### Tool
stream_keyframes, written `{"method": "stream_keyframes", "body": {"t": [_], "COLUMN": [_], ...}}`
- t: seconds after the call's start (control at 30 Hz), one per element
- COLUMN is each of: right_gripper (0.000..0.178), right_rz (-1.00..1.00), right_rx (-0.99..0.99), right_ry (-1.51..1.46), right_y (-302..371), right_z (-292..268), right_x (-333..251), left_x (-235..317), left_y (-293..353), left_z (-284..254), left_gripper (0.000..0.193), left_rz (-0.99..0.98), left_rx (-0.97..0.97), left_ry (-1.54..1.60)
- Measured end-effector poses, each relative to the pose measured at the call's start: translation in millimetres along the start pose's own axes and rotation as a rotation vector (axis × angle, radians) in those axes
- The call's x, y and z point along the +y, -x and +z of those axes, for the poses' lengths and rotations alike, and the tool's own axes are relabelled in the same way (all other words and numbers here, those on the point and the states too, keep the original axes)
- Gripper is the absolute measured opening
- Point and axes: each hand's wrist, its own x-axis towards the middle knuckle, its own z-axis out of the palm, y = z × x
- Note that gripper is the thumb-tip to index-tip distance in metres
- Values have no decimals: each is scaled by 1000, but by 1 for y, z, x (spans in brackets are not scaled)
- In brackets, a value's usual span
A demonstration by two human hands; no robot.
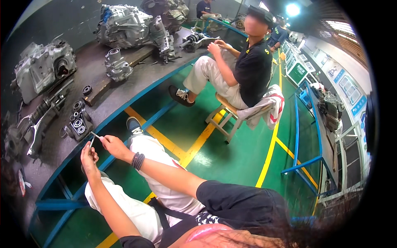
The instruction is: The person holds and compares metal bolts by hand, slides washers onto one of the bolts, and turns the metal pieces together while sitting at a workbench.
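Observation:
My left hand [89, 159] is closed around a slim metal rod [92, 141] that points up from its fingers. Just to the right, my right hand [115, 147] pinches a short, thin metal tool [96, 135], whose exact kind is too small to make out. The tips of the two come close together; whether they touch I cannot tell. Both hands are in front of the bench edge, above my knees. Nearest them on the bench lies a cluster of ball bearings [77, 123] on a dark metal piece.
On the dark workbench [105, 96] stand a large gearbox housing [43, 70], another housing [124, 25], a smaller casting [117, 65] and a gear shaft [43, 108]. A person [254, 68] sits on a stool [225, 120] to the right. Blue frame bars [66, 204] run under the bench.

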Motion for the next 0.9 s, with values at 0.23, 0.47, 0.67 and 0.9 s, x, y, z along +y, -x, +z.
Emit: {"method": "stream_keyframes", "body": {"t": [0.23, 0.47, 0.67, 0.9], "right_gripper": [37, 37, 35, 39], "right_rz": [-45, -66, -51, 142], "right_rx": [-7, -44, -15, -3], "right_ry": [-10, -63, -347, -68], "right_y": [2, 5, 1, -8], "right_z": [7, 10, 11, 6], "right_x": [-4, -6, -9, 23], "left_x": [-3, 1, 0, 11], "left_y": [-2, 1, 0, 10], "left_z": [-6, -3, -6, 17], "left_gripper": [20, 17, 24, 47], "left_rz": [68, 85, 119, 127], "left_rx": [103, 117, 92, 82], "left_ry": [-70, -149, -223, -178]}}
